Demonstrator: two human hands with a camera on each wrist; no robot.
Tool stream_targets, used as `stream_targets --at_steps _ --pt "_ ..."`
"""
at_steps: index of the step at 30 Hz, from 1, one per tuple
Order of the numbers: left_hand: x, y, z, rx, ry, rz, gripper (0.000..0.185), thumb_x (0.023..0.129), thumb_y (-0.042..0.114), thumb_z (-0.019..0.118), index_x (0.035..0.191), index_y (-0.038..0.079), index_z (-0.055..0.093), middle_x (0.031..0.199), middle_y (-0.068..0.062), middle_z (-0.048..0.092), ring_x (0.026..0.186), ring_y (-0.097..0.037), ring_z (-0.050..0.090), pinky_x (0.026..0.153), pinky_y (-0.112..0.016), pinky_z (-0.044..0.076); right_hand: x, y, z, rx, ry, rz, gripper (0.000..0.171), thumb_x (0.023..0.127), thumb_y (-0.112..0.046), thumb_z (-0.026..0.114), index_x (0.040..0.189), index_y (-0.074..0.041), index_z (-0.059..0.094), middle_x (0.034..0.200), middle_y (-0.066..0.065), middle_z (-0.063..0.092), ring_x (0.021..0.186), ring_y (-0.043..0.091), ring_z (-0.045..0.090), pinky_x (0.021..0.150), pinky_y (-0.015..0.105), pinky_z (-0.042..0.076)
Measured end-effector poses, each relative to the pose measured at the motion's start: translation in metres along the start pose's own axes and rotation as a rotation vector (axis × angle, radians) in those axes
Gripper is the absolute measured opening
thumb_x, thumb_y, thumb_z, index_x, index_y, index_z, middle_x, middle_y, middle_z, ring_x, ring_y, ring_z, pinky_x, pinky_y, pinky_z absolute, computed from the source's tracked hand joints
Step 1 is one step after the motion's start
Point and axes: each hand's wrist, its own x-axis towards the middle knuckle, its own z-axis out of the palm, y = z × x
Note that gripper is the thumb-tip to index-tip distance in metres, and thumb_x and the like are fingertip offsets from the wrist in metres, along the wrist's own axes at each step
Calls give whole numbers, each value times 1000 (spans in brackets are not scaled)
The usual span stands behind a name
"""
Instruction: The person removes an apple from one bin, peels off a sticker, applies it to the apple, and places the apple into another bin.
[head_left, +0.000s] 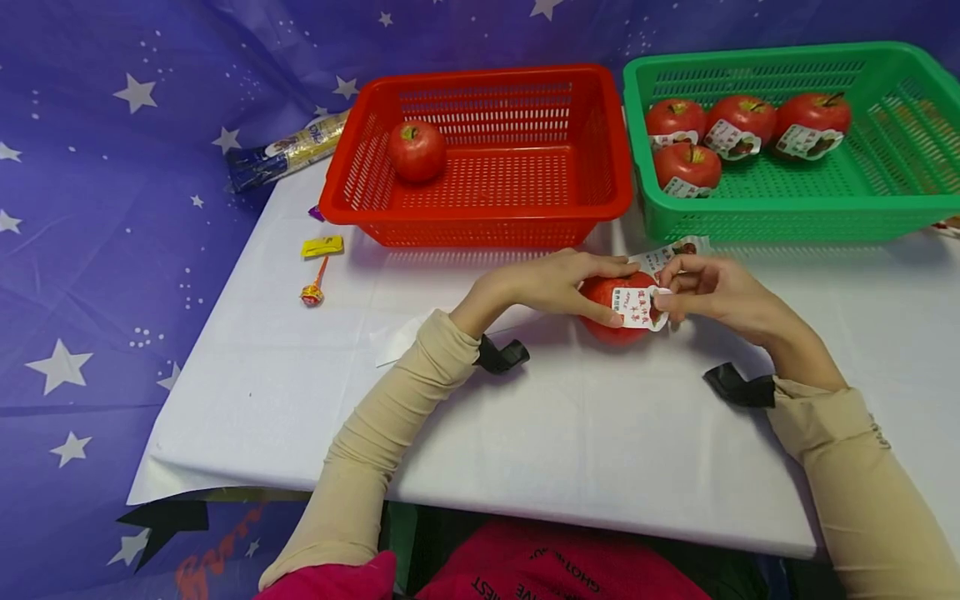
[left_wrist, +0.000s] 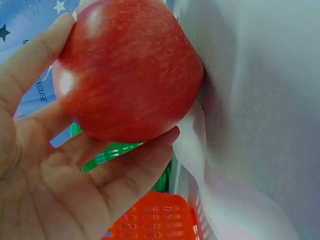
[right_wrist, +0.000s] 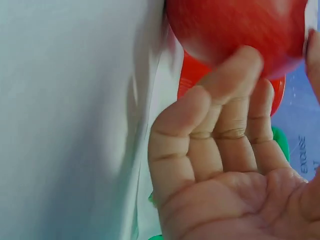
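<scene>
Both grips meet on one apple (head_left: pixel 611 310) at 12 o'clock: left hand (head_left: pixel 558 283) curled round it, right hand (head_left: pixel 708 287) pinching its label (head_left: pixel 637 307).

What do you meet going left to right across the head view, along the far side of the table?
Snack packet → yellow sachet → lone apple in the red basket → green basket holding four labelled apples.

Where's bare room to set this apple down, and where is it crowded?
Free: most of the red basket right of its lone apple; the green basket right half. Crowded: the green basket's left, four labelled apples.
</scene>
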Motion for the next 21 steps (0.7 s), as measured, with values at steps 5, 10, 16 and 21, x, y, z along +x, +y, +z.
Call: stream_targets --at_steps 5,10,16,21 --pt "-2 -3 -1 -50 -3 -18 72 89 41 66 151 23 32 157 4 30 137 -11 36 108 -21 31 1 9 -9 -76 66 84 13 90 -2 63 90 -15 65 74 -4 66 63 18 61 61 29 46" --pt "-3 -3 0 -43 -35 -31 74 89 44 65 151 28 29 159 7 24 143 -10 27 113 -21 25 1 6 -6 35 198 78 11 91 -6 63 94 -16 66 82 -6 70 71 10 65 64 23 51" --pt "-1 7 3 15 -37 -12 74 90 42 63 152 26 27 160 5 22 142 -8 28 112 -22 26 0 -4 10 -74 60 -76 37 94 -4 58 131 -8 53 120 -11 60 104 3 61 81 16 51" --pt "1 18 10 76 9 -10 78 88 50 63 151 18 30 157 1 29 136 -12 36 105 -19 34 1 -5 16 -176 3 -83 46 90 -1 62 135 -9 52 125 -15 56 110 1 57 84 15 50"
